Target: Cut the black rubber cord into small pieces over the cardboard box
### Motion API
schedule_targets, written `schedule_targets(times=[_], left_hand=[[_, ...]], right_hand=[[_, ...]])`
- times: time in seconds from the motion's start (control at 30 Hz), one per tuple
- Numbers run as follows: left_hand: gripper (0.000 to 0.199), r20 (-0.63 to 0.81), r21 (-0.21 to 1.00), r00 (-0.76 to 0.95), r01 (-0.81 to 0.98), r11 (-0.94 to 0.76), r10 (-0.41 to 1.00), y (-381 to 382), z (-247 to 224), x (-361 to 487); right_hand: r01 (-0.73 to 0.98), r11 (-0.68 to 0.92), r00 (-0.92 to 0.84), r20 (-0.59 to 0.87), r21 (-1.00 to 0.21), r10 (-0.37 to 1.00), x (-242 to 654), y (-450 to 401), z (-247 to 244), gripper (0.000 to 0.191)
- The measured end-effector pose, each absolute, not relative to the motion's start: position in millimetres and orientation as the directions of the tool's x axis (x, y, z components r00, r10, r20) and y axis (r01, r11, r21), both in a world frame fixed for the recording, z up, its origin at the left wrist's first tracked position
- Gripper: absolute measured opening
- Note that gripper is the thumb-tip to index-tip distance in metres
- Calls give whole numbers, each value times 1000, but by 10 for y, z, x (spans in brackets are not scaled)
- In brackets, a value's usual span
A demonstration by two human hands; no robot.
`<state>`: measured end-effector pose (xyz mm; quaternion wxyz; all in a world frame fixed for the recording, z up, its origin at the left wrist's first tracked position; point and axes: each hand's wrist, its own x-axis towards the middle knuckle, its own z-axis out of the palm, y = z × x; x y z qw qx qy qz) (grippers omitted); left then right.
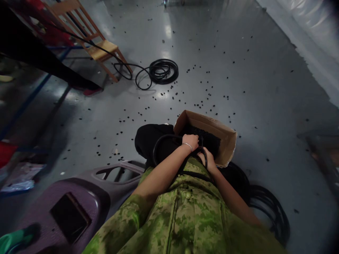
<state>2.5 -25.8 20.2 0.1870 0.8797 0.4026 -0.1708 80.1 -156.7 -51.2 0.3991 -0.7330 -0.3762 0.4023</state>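
An open cardboard box (225, 141) full of small black pieces rests tilted on my lap. My left hand (190, 141), with a thin bracelet on the wrist, reaches into the box's near edge, fingers curled over a black hose (159, 144) that loops across my knees. My right hand (208, 158) sits just below it at the box's front edge, gripping the same black hose. What the fingertips hold inside the box is hidden.
Small black pieces lie scattered over the grey floor (238, 70). A coil of black cable (161, 72) lies ahead by a wooden chair (90, 38). A purple plastic stool (79, 197) stands at my left. More black hose (270, 208) is coiled at my right.
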Motion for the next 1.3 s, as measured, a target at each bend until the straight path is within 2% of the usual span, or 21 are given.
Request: schedule_targets(times=[1.0,1.3], left_hand=[[27,-446,194,661,729,-656,603,-262,202,18],[24,-487,199,632,752,-628,603,-154,176,-9]], right_hand=[[234,-431,435,-303,-871,848,785,-1570,-549,35],[320,-368,427,-213,-873,879,829,-1553,-722,36]])
